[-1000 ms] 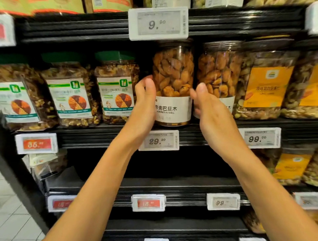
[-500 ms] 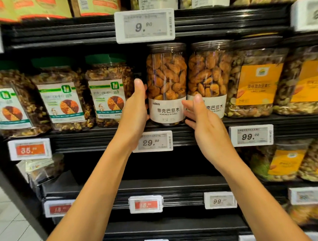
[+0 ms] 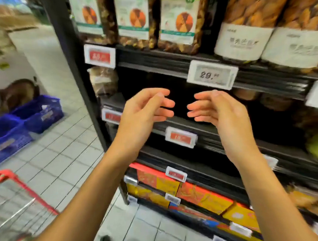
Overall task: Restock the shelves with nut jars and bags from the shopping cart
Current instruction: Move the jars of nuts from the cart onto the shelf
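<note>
1. Fingers on the left hand are bent a little and hold nothing; the right hand is the same, with its fingers loose and nothing in them; the two hands face each other, near but not touching.
2. Just above the right hand is a white price tag that says 29.90; it is clipped to the front of a black shelf.
3. On that shelf, up on the right, two nut jars with white labels stand side by side; left of them stand three packs with green and white labels.
4. Down on the left is the shopping cart with a red rim; it is too blurry to tell what is inside.
5. Blue baskets sit on the tiled floor far left; orange and yellow boxes fill the low shelves.
</note>
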